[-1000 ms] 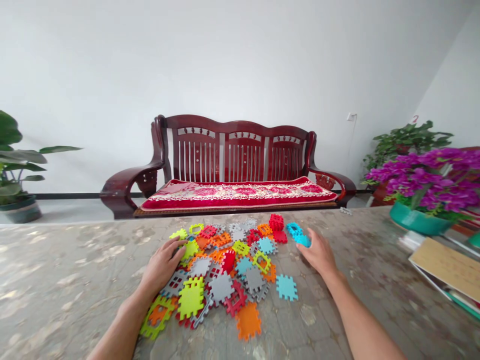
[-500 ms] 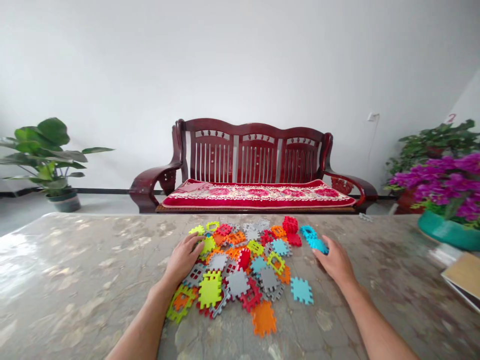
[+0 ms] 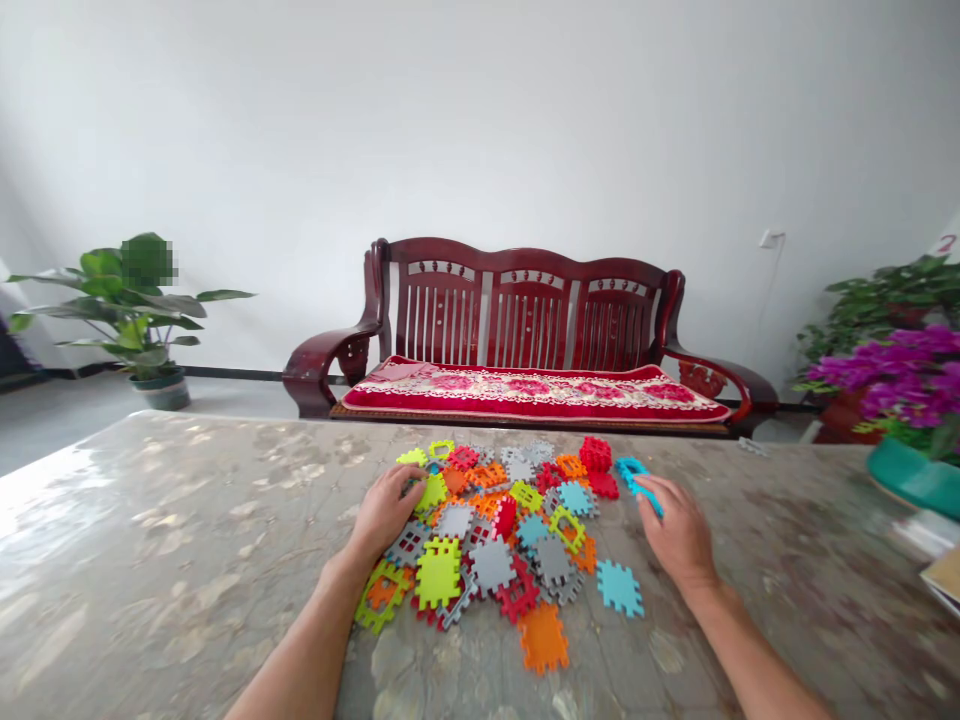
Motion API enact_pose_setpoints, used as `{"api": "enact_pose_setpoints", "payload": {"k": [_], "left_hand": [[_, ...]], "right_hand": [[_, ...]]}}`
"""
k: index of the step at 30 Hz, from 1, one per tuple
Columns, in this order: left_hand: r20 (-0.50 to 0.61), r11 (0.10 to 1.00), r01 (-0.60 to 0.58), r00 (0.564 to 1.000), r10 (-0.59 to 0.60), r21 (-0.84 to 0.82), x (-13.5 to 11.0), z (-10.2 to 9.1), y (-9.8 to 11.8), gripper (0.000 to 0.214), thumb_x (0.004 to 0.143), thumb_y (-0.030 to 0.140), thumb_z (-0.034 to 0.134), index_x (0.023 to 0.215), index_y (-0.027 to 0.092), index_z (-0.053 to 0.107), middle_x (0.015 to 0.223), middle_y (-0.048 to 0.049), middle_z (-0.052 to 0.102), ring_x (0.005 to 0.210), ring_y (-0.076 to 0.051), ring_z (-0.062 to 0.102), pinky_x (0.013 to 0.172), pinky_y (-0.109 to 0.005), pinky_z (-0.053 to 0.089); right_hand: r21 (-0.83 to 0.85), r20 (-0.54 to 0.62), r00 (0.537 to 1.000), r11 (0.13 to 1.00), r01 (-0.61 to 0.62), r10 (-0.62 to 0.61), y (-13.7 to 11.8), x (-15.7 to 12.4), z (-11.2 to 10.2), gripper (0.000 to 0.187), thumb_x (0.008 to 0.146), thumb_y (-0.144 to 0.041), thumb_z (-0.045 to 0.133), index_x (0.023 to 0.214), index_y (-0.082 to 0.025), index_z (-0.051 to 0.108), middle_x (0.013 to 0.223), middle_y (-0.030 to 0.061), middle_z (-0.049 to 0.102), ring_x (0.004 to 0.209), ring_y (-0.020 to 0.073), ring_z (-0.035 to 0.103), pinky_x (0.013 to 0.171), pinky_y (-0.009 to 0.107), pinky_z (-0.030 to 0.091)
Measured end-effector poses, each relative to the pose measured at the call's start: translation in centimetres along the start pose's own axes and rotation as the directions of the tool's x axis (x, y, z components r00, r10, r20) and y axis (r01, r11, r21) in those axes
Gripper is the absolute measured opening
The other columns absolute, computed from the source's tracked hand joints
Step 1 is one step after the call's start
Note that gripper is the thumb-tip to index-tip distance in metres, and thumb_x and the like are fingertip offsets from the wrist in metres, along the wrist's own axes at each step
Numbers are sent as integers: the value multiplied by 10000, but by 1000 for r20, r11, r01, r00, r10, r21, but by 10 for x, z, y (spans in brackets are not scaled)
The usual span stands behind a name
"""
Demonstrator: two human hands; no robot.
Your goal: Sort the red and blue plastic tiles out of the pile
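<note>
A heap of flat toothed plastic tiles (image 3: 495,530) in green, orange, red, grey and blue lies on the marbled table (image 3: 187,560). My left hand (image 3: 386,512) rests on the heap's left side, fingers curled over a lime green tile (image 3: 431,492). My right hand (image 3: 679,535) is at the heap's right edge, fingertips closed on a blue tile (image 3: 637,480) that lies beside another blue one. A small red cube built of tiles (image 3: 595,453) stands at the back of the heap. An orange tile (image 3: 544,637) and a blue tile (image 3: 619,587) lie nearest me.
A dark red wooden bench (image 3: 525,340) with a red flowered cushion stands behind the table. A purple flowering plant in a teal pot (image 3: 904,410) sits at the table's right, with books (image 3: 941,555) near it. A green potted plant (image 3: 139,310) stands on the floor at left.
The view has swung left, so everything has shifted right in the picture. Both hands stay on the heap; the right fingertips have closed further round the blue tile.
</note>
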State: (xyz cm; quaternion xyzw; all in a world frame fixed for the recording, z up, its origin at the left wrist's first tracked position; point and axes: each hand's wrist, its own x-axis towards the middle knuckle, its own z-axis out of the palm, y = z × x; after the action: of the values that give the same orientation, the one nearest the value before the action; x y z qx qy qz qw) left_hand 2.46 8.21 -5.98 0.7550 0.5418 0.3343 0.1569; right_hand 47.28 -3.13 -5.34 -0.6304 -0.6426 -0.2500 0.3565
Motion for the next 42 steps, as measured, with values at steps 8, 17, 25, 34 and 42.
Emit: {"api": "enact_pose_setpoints", "payload": {"k": [8,17,25,34,42], "left_hand": [[-17,988,79,996,-82,-129,-3,-3,8,226,821,352,484,893,223,656,901,0,734,863,-183,664,810,-278,487],[-73,985,141,986,-148,-98,-2,-7,8,278,813,226,432,938,214,680,901,-7,731,854,-172,660,818,-269,489],[-219,898,406,904,-368,167,-11,-24,10,399,847,153,383,1040,270,712,1170,-38,689,983,-233,655,802,-318,490],[-141,966,59,990,-23,253,-12,-18,24,314,895,268,451,1063,285,716,1179,-27,680,1207,-235,523,1061,-375,362],[55,931,38,997,-62,364,-13,-11,26,403,947,426,400,1282,362,615,1380,-59,562,1280,-275,475,1063,-451,326]], "right_hand": [[32,-23,987,987,157,-156,-12,1,1,215,897,-228,487,1005,-231,673,1011,49,715,946,218,643,877,376,479],[52,41,992,992,117,-120,-4,-5,9,252,873,-191,459,939,-250,695,1004,36,721,934,206,661,864,363,504],[65,53,993,993,99,-103,-4,-6,10,263,868,-183,448,919,-246,698,995,34,722,929,202,661,863,363,507],[85,93,992,994,75,-83,-6,-5,9,273,870,-194,441,914,-252,705,1005,30,722,937,202,662,862,367,515],[116,116,991,992,55,-69,-4,-7,12,272,854,-190,446,916,-254,703,1001,23,724,932,196,672,852,356,525]]}}
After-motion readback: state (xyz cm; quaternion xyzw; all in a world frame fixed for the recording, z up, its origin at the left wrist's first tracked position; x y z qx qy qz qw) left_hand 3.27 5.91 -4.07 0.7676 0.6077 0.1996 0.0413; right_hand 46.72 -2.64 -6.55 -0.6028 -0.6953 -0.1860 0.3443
